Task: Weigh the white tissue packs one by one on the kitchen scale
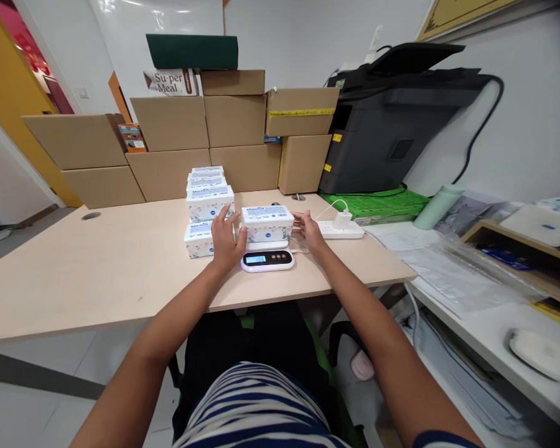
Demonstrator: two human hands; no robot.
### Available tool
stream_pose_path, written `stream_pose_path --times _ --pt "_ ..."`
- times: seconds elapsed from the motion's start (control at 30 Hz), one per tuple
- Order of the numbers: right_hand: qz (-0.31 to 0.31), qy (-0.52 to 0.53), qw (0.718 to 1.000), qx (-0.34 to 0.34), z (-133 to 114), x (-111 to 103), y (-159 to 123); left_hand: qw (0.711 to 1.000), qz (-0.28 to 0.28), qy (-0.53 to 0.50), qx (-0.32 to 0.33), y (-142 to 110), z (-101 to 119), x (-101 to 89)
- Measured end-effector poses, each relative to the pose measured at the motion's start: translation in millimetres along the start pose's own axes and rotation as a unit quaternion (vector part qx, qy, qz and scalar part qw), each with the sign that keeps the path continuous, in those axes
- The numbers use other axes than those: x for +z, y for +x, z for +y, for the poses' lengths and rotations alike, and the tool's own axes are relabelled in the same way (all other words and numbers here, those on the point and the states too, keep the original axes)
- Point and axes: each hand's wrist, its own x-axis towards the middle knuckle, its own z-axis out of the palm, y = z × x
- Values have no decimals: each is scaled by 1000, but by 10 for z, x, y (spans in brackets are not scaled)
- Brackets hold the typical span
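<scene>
A white soft pack of tissues (267,225) with a floral print and blue lettering rests on a small white digital scale (289,260), its display lit. My left hand (226,239) is at the pack's left end, thumb against its edge and the other fingers curved beside it. At the opposite end, the fingertips of my right hand (310,231) touch the pack, so it sits gripped between both hands. Left of the scale, more of the same packs (209,202) stand in a row and stacked, partly hidden by my left hand.
A white power strip (340,230) with a plugged-in adapter lies right of the scale, cables nearby. Cardboard boxes (168,171) line the table's back edge. A dark printer (382,130) stands back right, near a green bottle (438,206). A side desk (485,330) holds papers and an organizer.
</scene>
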Motion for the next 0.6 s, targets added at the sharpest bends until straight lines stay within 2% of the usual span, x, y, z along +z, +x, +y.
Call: stream_pose_path --times 0.13,0.5,0.6 --pt "-3 -11 1000 -8 23 -11 33 1000 17 -4 -4 -13 -19 14" --pt "56 -2 998 2 40 -80 100 996 -70 17 -44 4 -15 16" --pt "76 7 997 14 29 -82 93 995 -74 28 -53 5 -23 40"
